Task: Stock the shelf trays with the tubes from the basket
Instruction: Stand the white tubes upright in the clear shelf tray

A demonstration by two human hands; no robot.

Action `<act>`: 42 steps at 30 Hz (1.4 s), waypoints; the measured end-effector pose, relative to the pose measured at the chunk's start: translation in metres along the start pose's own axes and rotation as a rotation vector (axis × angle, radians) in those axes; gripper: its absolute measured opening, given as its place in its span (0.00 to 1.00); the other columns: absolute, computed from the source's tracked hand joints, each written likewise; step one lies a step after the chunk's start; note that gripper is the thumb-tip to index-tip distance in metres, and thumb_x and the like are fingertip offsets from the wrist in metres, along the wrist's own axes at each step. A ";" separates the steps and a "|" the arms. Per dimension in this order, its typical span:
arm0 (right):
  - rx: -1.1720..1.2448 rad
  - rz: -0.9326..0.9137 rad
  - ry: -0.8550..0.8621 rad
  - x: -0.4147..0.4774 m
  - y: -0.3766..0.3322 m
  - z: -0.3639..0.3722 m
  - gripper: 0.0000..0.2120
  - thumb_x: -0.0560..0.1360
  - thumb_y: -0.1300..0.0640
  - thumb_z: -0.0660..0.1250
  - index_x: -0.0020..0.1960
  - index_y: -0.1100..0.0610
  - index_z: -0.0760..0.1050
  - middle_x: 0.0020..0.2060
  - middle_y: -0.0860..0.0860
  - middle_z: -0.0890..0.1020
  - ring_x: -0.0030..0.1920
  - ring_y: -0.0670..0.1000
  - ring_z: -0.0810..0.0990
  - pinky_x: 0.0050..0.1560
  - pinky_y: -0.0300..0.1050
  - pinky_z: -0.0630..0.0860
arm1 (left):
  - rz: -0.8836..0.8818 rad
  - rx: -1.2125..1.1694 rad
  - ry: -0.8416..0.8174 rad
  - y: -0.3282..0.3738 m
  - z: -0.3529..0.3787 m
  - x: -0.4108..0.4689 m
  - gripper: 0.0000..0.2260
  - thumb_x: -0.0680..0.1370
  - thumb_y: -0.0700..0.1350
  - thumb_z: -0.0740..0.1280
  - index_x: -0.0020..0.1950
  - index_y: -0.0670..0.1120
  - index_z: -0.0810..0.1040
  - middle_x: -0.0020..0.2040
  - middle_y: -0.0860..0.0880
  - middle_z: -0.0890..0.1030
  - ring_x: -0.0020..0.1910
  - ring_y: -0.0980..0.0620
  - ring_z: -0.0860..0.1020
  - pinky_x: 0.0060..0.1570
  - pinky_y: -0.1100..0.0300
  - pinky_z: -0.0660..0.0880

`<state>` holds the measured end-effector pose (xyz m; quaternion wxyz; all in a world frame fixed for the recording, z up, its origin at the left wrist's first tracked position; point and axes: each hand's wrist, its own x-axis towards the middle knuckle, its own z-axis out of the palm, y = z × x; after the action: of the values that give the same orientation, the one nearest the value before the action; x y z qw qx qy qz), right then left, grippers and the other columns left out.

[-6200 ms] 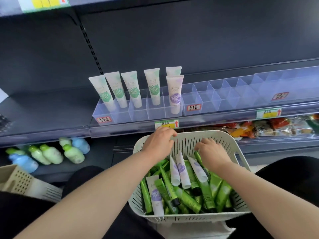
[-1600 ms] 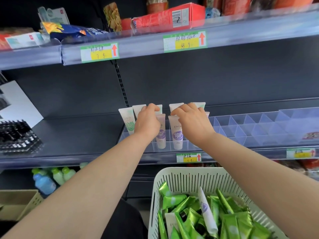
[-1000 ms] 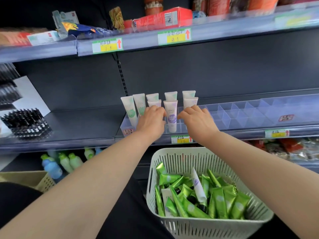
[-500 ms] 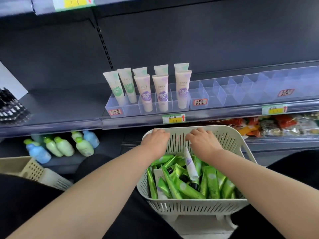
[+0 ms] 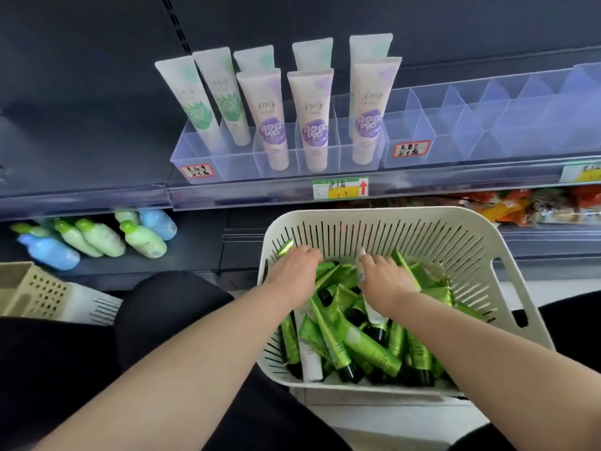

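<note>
Both hands have dropped from the far rim of the basket [image 5: 455, 229] into the green tubes [image 5: 367, 346]. The right hand [image 5: 385, 283] grips a white tube [image 5: 374, 314] lying among them. The left hand [image 5: 294, 275] curls over green ones by the basket's far wall, and I cannot tell whether it holds any. Eight standing tubes [image 5: 310, 125] fill the tray [image 5: 201, 157] at the front edge of the shelf [image 5: 97, 196].

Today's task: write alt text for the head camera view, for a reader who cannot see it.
A person's left hand and right hand reach into a white slotted basket of green tubes, the right gripping a white tube. Above, a clear shelf tray holds eight standing white tubes, three purple-labelled in front.
</note>
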<state>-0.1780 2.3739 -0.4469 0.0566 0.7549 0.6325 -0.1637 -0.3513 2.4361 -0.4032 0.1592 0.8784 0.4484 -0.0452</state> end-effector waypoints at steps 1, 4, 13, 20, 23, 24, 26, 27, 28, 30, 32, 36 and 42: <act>0.035 0.021 -0.012 0.001 -0.001 0.002 0.30 0.79 0.57 0.57 0.77 0.56 0.48 0.66 0.56 0.70 0.65 0.57 0.69 0.60 0.52 0.73 | -0.001 -0.012 0.000 -0.001 0.000 -0.001 0.19 0.76 0.31 0.63 0.65 0.44 0.72 0.62 0.47 0.74 0.60 0.50 0.70 0.55 0.60 0.68; 0.136 0.060 -0.024 0.002 -0.004 0.004 0.32 0.78 0.58 0.57 0.77 0.56 0.46 0.65 0.58 0.71 0.64 0.59 0.70 0.59 0.52 0.74 | -0.002 -0.043 0.012 0.000 0.001 0.000 0.20 0.76 0.31 0.62 0.67 0.44 0.72 0.63 0.47 0.73 0.61 0.49 0.71 0.53 0.61 0.67; 0.314 -0.054 0.022 -0.013 0.006 -0.010 0.25 0.71 0.56 0.66 0.68 0.51 0.67 0.51 0.50 0.73 0.48 0.52 0.75 0.43 0.44 0.71 | -0.141 0.033 -0.086 0.007 -0.003 -0.003 0.16 0.75 0.30 0.61 0.61 0.42 0.72 0.44 0.49 0.75 0.40 0.50 0.74 0.32 0.59 0.68; 0.357 -0.120 0.201 -0.028 0.014 -0.019 0.06 0.77 0.51 0.61 0.48 0.53 0.67 0.41 0.46 0.71 0.41 0.50 0.72 0.34 0.43 0.68 | -0.340 -0.715 -0.205 0.024 -0.005 0.005 0.17 0.80 0.32 0.57 0.68 0.43 0.69 0.58 0.40 0.79 0.49 0.46 0.81 0.49 0.54 0.80; 0.347 -0.107 0.303 -0.035 0.019 -0.021 0.07 0.79 0.51 0.58 0.45 0.52 0.63 0.36 0.44 0.67 0.37 0.49 0.71 0.30 0.42 0.66 | -0.280 -0.346 -0.172 0.019 -0.004 0.009 0.18 0.77 0.30 0.59 0.66 0.42 0.72 0.58 0.42 0.78 0.54 0.46 0.78 0.53 0.52 0.78; 0.351 -0.099 0.322 -0.037 0.021 -0.022 0.06 0.79 0.51 0.58 0.46 0.53 0.64 0.37 0.45 0.69 0.37 0.49 0.72 0.32 0.44 0.69 | -0.229 -0.176 -0.209 0.019 -0.002 0.008 0.18 0.77 0.30 0.60 0.65 0.42 0.73 0.57 0.43 0.78 0.54 0.45 0.78 0.53 0.52 0.77; 0.369 -0.096 0.342 -0.041 0.023 -0.023 0.05 0.79 0.52 0.58 0.49 0.54 0.65 0.40 0.47 0.73 0.38 0.51 0.75 0.34 0.46 0.73 | -0.181 0.016 -0.337 0.020 0.005 0.004 0.13 0.76 0.29 0.60 0.57 0.40 0.75 0.48 0.45 0.77 0.47 0.47 0.78 0.44 0.55 0.76; 0.389 -0.107 0.347 -0.043 0.024 -0.024 0.06 0.78 0.52 0.58 0.53 0.54 0.66 0.42 0.47 0.74 0.38 0.51 0.76 0.33 0.47 0.74 | -0.187 0.085 -0.398 0.021 0.007 0.003 0.09 0.76 0.30 0.61 0.53 0.40 0.75 0.44 0.46 0.75 0.44 0.48 0.76 0.40 0.57 0.74; 0.406 -0.124 0.349 -0.044 0.024 -0.025 0.10 0.78 0.53 0.58 0.58 0.54 0.66 0.43 0.47 0.76 0.37 0.51 0.77 0.33 0.46 0.74 | -0.197 0.136 -0.443 0.024 0.009 0.002 0.08 0.76 0.31 0.62 0.52 0.40 0.75 0.42 0.47 0.74 0.43 0.49 0.75 0.40 0.58 0.72; 0.412 -0.158 0.354 -0.046 0.025 -0.026 0.13 0.79 0.52 0.57 0.62 0.53 0.66 0.45 0.47 0.77 0.37 0.50 0.78 0.33 0.47 0.75 | -0.193 0.202 -0.499 0.024 0.014 0.003 0.09 0.77 0.32 0.64 0.56 0.38 0.77 0.48 0.45 0.76 0.44 0.49 0.74 0.45 0.57 0.74; 0.409 -0.169 0.342 -0.047 0.025 -0.027 0.10 0.80 0.50 0.55 0.58 0.53 0.68 0.41 0.46 0.77 0.36 0.50 0.77 0.33 0.46 0.73 | -0.192 0.239 -0.510 0.026 0.015 0.003 0.10 0.77 0.33 0.65 0.58 0.38 0.77 0.54 0.43 0.78 0.48 0.48 0.76 0.49 0.57 0.75; 0.419 -0.173 0.327 -0.043 0.021 -0.026 0.07 0.81 0.51 0.55 0.50 0.53 0.68 0.35 0.44 0.70 0.37 0.49 0.72 0.33 0.45 0.65 | -0.157 0.315 -0.458 0.027 0.007 0.005 0.06 0.76 0.32 0.63 0.51 0.39 0.77 0.51 0.44 0.78 0.51 0.45 0.79 0.45 0.55 0.75; 0.410 -0.205 0.309 -0.045 0.013 -0.033 0.09 0.80 0.54 0.58 0.56 0.55 0.72 0.48 0.48 0.77 0.45 0.51 0.77 0.38 0.45 0.71 | -0.140 0.203 -0.478 0.025 -0.010 0.005 0.10 0.79 0.46 0.66 0.54 0.40 0.77 0.46 0.47 0.75 0.43 0.48 0.74 0.43 0.57 0.72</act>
<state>-0.1660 2.3384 -0.4030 -0.2115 0.6986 0.6605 -0.1763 -0.3288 2.4294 -0.3887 0.1680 0.8209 0.4511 -0.3071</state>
